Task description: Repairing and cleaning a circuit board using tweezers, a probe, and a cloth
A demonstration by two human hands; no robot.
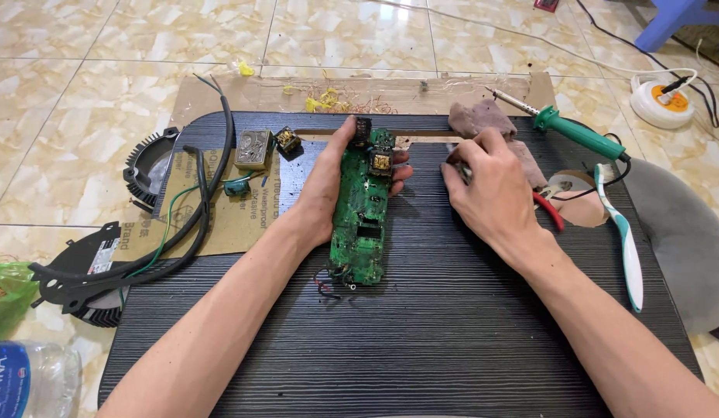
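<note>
My left hand (322, 186) grips a long green circuit board (361, 224), holding it flat on the black wood-grain board (421, 333), thumb near a small transformer at its far end. To its right my right hand (487, 186) closes around a small metal tool with red handles (549, 210), probably pliers, its jaws hidden under my fingers. A brownish rag (477, 118) lies just beyond that hand.
A green-handled soldering iron (576, 133) and a teal-and-white toothbrush (624, 232) lie at the right. Loose transformers (255, 149) sit on cardboard (236, 220) at the left with black cables (197, 209) and a black heatsink (147, 166). A power socket reel (663, 101) sits on the tiled floor.
</note>
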